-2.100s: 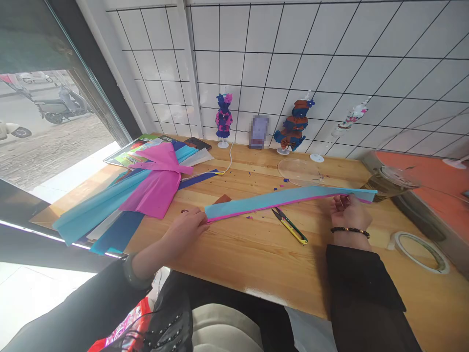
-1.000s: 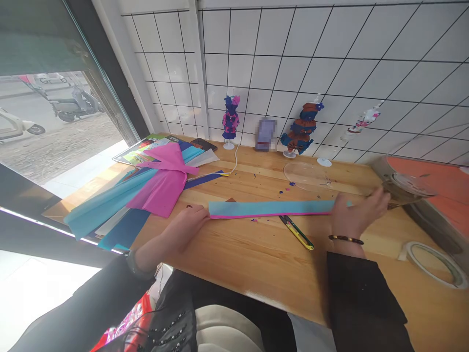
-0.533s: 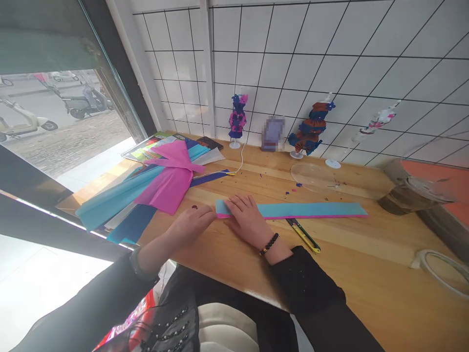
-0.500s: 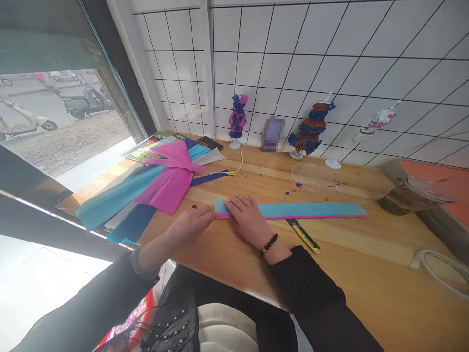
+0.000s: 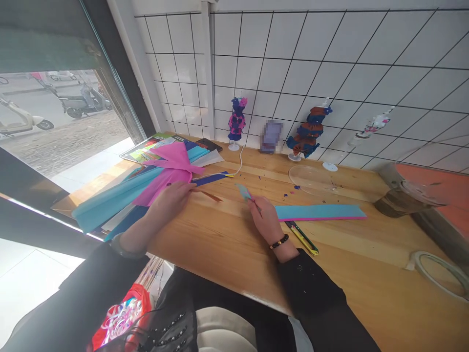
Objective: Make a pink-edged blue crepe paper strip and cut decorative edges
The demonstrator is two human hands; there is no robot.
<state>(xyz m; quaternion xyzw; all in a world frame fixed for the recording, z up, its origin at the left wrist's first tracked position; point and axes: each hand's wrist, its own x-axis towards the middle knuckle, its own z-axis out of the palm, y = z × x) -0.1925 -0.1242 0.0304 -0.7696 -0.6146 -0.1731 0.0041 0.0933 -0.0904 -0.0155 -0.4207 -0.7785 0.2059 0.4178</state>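
Note:
My right hand [image 5: 264,215] is closed on the left end of a layered paper strip [image 5: 320,212], light blue on top with a pink edge along the front. That end is raised and tilted off the table, its blue tip poking out beyond my fingers; the rest lies flat to the right. My left hand [image 5: 172,199] is closed near the pink sheets [image 5: 164,178]. From its fingers juts a thin, brown, pointed thing [image 5: 211,196], whose kind I cannot make out. A yellow and dark green cutter [image 5: 303,238] lies just in front of the strip.
Blue, pink and white papers [image 5: 117,193] are piled at the left. Along the tiled wall stand small decorated stands [image 5: 236,122], one brown and blue [image 5: 308,132], and a blurred-out object. A clear round lid [image 5: 309,177], a cup [image 5: 394,200] and a tape roll [image 5: 439,274] are to the right.
My left hand has left the strip's end and moved left and back, now with a thin brown thing. My right hand, flat on the strip before, now grips its end and lifts it.

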